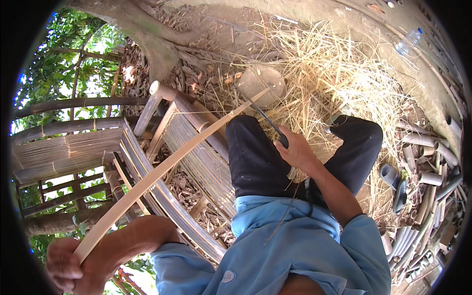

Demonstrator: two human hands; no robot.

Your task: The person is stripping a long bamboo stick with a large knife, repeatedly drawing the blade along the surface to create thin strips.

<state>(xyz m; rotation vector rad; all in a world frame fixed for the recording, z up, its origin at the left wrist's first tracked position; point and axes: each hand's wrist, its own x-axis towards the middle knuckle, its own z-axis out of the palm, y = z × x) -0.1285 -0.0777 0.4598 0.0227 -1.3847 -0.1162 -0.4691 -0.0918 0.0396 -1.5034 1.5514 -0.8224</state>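
My left hand [64, 263] is closed around the near end of a long, pale, curved bamboo strip [162, 169]. The strip runs up and right to a round wooden block [265, 81] in the straw. My right hand [296, 149] sits over my knee and grips the handle of a knife with a long dark blade [260, 112]. The blade points up-left and meets the strip near its far end. My black trousers [255, 157] and blue shirt [295, 246] fill the lower middle.
A bamboo bench [147, 142] of slats and poles stands to my left. Dry shavings and straw [339, 78] cover the ground ahead. Several cut bamboo tubes [427, 196] and a dark sandal [391, 175] lie at right, a plastic bottle [408, 42] beyond.
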